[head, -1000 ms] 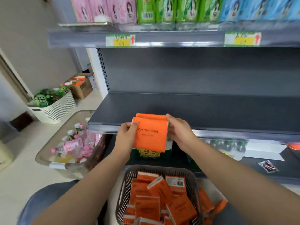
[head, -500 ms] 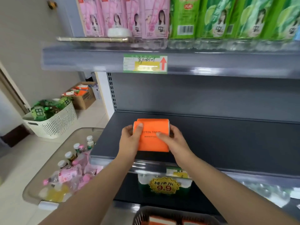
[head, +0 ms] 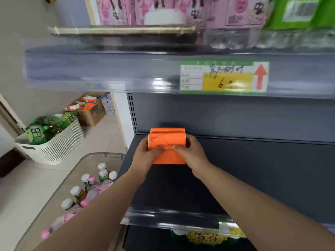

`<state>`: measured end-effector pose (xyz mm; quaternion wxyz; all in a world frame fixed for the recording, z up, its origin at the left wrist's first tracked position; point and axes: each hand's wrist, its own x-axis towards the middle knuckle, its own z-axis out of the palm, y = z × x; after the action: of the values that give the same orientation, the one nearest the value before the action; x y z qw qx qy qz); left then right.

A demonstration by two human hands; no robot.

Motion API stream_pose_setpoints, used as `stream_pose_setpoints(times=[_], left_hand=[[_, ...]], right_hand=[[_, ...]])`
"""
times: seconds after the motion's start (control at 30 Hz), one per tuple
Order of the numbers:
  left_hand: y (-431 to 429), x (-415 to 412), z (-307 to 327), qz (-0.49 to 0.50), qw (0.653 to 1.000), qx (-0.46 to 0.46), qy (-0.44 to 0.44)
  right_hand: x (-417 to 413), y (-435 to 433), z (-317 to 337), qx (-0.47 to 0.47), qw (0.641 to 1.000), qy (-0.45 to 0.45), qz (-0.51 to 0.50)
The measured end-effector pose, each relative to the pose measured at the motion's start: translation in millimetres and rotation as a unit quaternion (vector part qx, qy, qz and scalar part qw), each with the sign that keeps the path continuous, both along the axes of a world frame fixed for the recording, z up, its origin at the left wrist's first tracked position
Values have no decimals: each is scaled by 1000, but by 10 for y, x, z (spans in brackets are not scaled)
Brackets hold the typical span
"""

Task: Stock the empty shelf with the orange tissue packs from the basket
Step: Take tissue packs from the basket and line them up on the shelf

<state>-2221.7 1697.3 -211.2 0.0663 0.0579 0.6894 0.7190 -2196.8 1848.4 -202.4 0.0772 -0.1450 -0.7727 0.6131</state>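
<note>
An orange tissue pack stands upright at the back left of the dark grey shelf, close to the rear panel. My left hand grips its left side with the thumb on the front. Its right side is held by my right hand, whose thumb lies across the printed face. The rest of that shelf is bare. The basket with the other packs is out of view.
The shelf above carries pink and green packs and a price tag. To the left stand a clear bin of bottles, a white basket of green packs and a cardboard box on the floor.
Both hands carried the pack from the shelf's front edge deep to its back left. My view rose and moved closer, and the basket dropped out of sight.
</note>
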Motion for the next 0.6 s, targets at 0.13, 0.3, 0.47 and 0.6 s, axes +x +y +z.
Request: stream_pose_setpoints(times=[0.13,0.3,0.47,0.6], left_hand=[[-118,-324,-42,-13,1000,-17,23],[-76,-698,-104,-23,998,-44,34],[18,-922,-189,-15,999,-38,15],[23,-1036,-222,-4,999,-39,11]], right_hand=[[-336,-118,-34,18,1000,-23,-10],[-599,-132,-100,33,999,-21,-25],[-814,-145,-128,58,997,-5,-42],[-932,-164,-170,44,998,-7,-47]])
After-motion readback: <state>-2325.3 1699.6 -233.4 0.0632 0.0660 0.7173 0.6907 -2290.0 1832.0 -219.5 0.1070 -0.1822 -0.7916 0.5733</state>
